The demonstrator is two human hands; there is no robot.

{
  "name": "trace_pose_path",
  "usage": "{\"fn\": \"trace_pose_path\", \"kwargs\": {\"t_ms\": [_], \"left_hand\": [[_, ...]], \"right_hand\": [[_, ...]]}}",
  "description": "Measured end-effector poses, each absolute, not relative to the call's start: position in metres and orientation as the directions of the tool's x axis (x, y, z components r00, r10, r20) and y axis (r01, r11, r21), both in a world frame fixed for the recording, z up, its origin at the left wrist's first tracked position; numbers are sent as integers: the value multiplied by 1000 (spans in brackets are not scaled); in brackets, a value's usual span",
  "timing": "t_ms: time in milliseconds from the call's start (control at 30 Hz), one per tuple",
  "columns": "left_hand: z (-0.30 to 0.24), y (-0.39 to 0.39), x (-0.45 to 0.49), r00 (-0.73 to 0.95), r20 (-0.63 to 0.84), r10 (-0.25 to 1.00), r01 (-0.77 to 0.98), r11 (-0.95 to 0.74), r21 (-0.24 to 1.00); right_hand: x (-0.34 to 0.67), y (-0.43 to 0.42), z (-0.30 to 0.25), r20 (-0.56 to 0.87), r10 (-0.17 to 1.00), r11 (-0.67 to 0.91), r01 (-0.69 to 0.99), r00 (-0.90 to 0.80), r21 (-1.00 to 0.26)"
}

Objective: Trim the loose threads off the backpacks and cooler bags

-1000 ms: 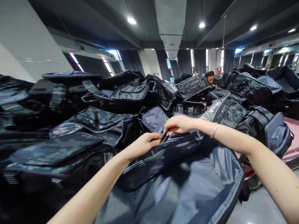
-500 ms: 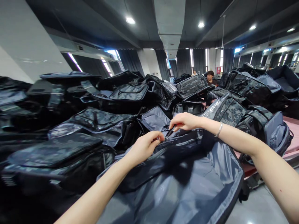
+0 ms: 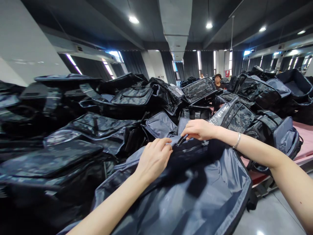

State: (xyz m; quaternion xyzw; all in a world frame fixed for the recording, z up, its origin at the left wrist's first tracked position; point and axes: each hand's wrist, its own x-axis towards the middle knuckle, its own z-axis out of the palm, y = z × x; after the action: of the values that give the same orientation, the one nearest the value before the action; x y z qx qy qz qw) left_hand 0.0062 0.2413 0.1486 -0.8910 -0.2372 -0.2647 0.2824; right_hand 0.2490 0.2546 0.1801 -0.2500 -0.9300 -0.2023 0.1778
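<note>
An opened backpack (image 3: 158,202) with grey-blue lining fills the space below my hands, its wide flap spread towards me. At the backpack's upper inner edge, where a zip runs, my left hand (image 3: 155,156) bends its fingers over the fabric and closes on it; the fingertips are partly hidden. Just right of it, my right hand (image 3: 199,129) is closed, knuckles up, on a thin black strip (image 3: 181,140) that slants down towards the left fingertips. Whether this strip is a tool or a strap I cannot tell. A silver bracelet (image 3: 237,140) circles my right wrist.
Camouflage backpacks (image 3: 93,125) lie heaped on the left and behind. More backpacks (image 3: 264,127) stand at right on a pink-covered table (image 3: 304,133). Farther back, a person (image 3: 218,80) appears among the piles. Pale floor (image 3: 274,212) shows at lower right.
My left hand has turned more palm-down over the backpack's edge. My right hand has shifted slightly right, still closed on the black strip. The view has moved slightly.
</note>
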Motion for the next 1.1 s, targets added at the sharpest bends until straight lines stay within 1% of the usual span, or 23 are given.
{"fn": "trace_pose_path", "kwargs": {"t_ms": [133, 200, 600, 700, 767, 833, 867, 900, 967, 1033, 1067, 1100], "left_hand": [[147, 238, 7, 720, 613, 325, 534, -823, -191], [147, 237, 6, 723, 602, 339, 521, -840, -153], [146, 237, 4, 718, 591, 368, 545, -825, -148], [146, 237, 5, 715, 592, 372, 547, -825, -143], [147, 236, 6, 704, 599, 381, 550, -827, -121], [151, 235, 4, 706, 593, 386, 528, -846, -78], [153, 235, 3, 721, 577, 384, 506, -861, -59], [155, 235, 0, 738, 560, 375, 481, -875, -48], [160, 236, -7, 760, 544, 355, 453, -890, -51], [162, 239, -16, 737, 562, 376, 491, -869, -63], [162, 242, -20, 717, 571, 399, 522, -851, -61], [161, 244, -23, 704, 571, 423, 546, -836, -55]], "right_hand": [[245, 253, 180, 414, 388, 774, 535, -824, 339], [243, 252, 180, 407, 385, 766, 532, -828, 359], [242, 246, 183, 394, 383, 736, 534, -836, 417], [238, 244, 181, 368, 419, 723, 550, -830, 419], [234, 243, 180, 366, 464, 713, 585, -807, 386], [233, 239, 181, 393, 521, 704, 642, -758, 304], [232, 235, 182, 417, 557, 697, 678, -718, 236], [232, 229, 183, 445, 604, 681, 718, -662, 143], [232, 212, 185, 477, 721, 611, 786, -502, -95], [230, 189, 185, 445, 829, 505, 798, -340, -330], [229, 176, 184, 414, 865, 456, 787, -282, -415], [227, 163, 182, 384, 889, 420, 773, -247, -475]]}}
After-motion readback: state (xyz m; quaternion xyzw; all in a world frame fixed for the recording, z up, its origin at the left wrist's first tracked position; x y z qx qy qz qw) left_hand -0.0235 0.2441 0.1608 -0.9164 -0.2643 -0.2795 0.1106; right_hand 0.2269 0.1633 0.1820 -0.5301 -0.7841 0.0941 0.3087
